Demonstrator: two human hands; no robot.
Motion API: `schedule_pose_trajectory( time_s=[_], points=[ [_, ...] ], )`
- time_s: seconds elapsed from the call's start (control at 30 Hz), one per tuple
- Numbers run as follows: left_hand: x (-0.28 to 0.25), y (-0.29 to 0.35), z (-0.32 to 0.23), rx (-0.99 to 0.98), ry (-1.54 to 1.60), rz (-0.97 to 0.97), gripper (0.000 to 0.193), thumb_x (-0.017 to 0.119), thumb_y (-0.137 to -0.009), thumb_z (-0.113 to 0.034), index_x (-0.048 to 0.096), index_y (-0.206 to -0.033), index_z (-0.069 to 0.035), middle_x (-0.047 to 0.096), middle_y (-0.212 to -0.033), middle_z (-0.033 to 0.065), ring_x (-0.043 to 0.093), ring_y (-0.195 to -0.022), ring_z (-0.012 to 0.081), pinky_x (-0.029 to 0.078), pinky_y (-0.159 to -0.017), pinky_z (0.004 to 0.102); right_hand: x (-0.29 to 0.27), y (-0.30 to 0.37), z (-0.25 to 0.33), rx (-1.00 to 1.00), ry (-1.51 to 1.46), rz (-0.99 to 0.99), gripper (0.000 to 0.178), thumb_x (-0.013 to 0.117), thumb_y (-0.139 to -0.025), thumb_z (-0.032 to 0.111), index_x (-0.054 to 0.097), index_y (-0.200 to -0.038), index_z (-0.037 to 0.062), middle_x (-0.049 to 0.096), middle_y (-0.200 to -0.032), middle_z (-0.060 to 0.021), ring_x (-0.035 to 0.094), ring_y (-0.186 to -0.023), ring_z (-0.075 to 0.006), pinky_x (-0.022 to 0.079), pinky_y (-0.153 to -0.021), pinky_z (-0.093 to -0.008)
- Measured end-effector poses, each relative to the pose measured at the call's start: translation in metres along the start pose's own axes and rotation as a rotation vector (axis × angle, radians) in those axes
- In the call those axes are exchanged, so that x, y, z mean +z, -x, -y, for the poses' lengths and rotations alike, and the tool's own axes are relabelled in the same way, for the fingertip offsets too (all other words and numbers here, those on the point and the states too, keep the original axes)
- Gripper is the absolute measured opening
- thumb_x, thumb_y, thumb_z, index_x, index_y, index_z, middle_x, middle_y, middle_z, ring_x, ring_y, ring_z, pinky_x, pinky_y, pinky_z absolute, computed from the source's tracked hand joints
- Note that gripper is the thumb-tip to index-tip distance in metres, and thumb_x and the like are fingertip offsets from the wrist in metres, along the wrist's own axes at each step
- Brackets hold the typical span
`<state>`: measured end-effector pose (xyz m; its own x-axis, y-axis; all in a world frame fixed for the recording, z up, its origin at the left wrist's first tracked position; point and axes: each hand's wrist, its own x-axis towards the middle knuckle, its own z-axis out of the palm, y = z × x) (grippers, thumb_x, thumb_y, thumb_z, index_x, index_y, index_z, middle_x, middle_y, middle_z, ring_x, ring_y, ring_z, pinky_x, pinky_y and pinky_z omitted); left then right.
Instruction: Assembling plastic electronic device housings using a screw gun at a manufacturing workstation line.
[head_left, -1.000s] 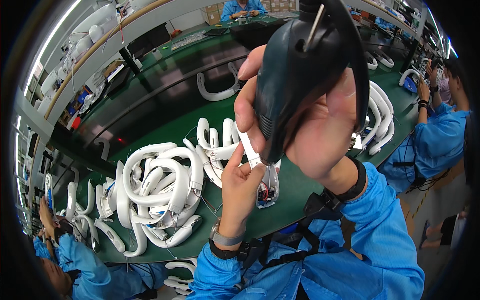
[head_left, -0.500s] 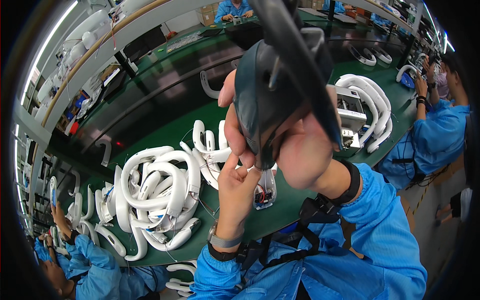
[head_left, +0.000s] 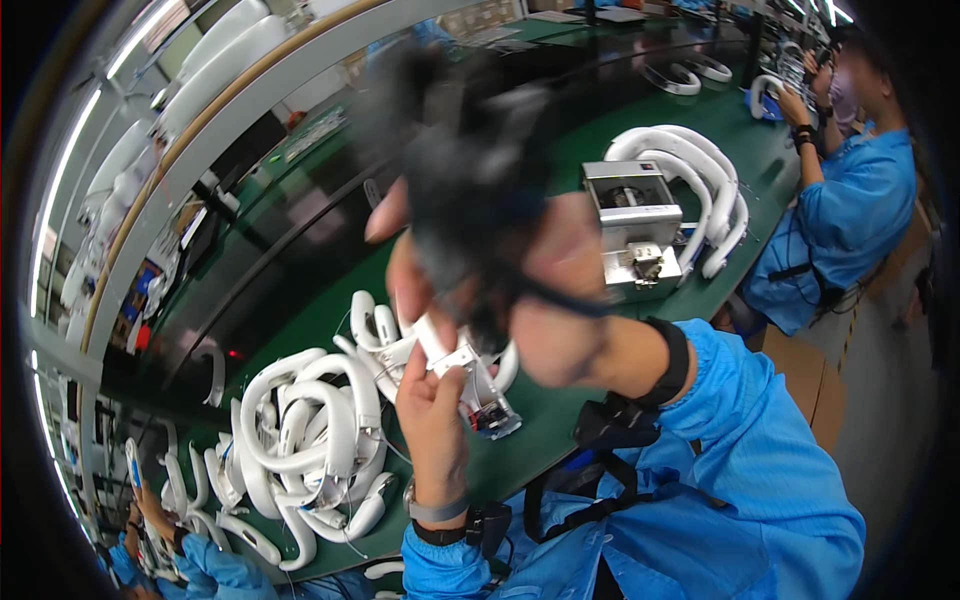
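My right hand (head_left: 562, 290) is closed around a dark handheld tool (head_left: 470, 170), smeared by motion, so its exact kind does not show. A black cord or strap runs along it. My left hand (head_left: 432, 425) grips a white plastic housing (head_left: 470, 365) just below the tool, thumb pressed on its side. The housing's near end is open, with a small circuit board and red and dark wires (head_left: 492, 415) showing. Where the tool's lower end meets the housing is hidden by my fingers. To the left lies a heap of white curved housings (head_left: 350, 440).
Right of my hands, a metal fixture (head_left: 640, 225) stands before stacked white curved parts (head_left: 735, 215). A person in blue (head_left: 850, 210) works at the right; another person's sleeve (head_left: 215, 570) shows lower left. A shelf rail (head_left: 225, 100) crosses the upper left above the green bench (head_left: 545, 425).
The view has turned, moving the bench's contents leftward. The dark tool has swung and blurred in my right hand. My left hand now shows more of the white housing.
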<state>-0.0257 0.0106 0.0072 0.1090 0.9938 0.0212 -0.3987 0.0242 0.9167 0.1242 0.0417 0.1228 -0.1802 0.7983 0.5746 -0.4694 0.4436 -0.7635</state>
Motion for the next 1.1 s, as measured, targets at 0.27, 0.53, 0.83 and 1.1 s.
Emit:
schedule_pose_trajectory(
  time_s=[0.27,0.53,0.83,1.1],
  points=[
    [0.02,0.009,-0.009,-0.002,0.028,-0.073,0.052,0.047,-0.093,-0.007,0.034,-0.143,0.002,0.065,-0.114,0.023,0.07,-0.085,0.0254,0.058,-0.076,0.0329,-0.171,0.056,0.006,-0.222,0.479,-0.439,0.08,0.023,-0.094,0.072,0.05,-0.116,0.0,0.062,-0.081,-0.0109,0.056,-0.057,-0.0121,0.045,-0.051,-0.023],
    [0.02,0.01,0.002,0.047,-0.092,-0.123,0.053,0.05,-0.091,-0.004,0.035,-0.142,0.003,0.067,-0.109,0.0197,0.07,-0.081,0.0215,0.057,-0.073,0.0311,-0.195,0.078,-0.012,-0.205,0.544,-0.428,0.089,0.03,-0.086,0.082,0.049,-0.115,0.0002,0.061,-0.081,-0.01,0.057,-0.058,-0.0119,0.046,-0.052,-0.0226],
    [0.02,0.011,0.002,0.047,-0.086,-0.12,0.053,0.053,-0.09,-0.004,0.036,-0.14,0.004,0.067,-0.108,0.0195,0.07,-0.079,0.0203,0.056,-0.073,0.0311,-0.193,0.083,-0.013,-0.186,0.485,-0.425,0.09,0.029,-0.086,0.082,0.048,-0.116,-0.0004,0.061,-0.081,-0.0103,0.057,-0.058,-0.0131,0.046,-0.052,-0.0235],
    [0.017,0.009,0.004,0.047,-0.095,-0.118,0.053,0.052,-0.09,-0.004,0.035,-0.14,0.004,0.067,-0.108,0.019,0.07,-0.079,0.0201,0.057,-0.072,0.0305,-0.199,0.082,-0.02,-0.214,0.527,-0.4,0.09,0.027,-0.086,0.082,0.047,-0.116,-0.0001,0.061,-0.082,-0.0102,0.057,-0.059,-0.0127,0.046,-0.053,-0.0234]
  ],
)
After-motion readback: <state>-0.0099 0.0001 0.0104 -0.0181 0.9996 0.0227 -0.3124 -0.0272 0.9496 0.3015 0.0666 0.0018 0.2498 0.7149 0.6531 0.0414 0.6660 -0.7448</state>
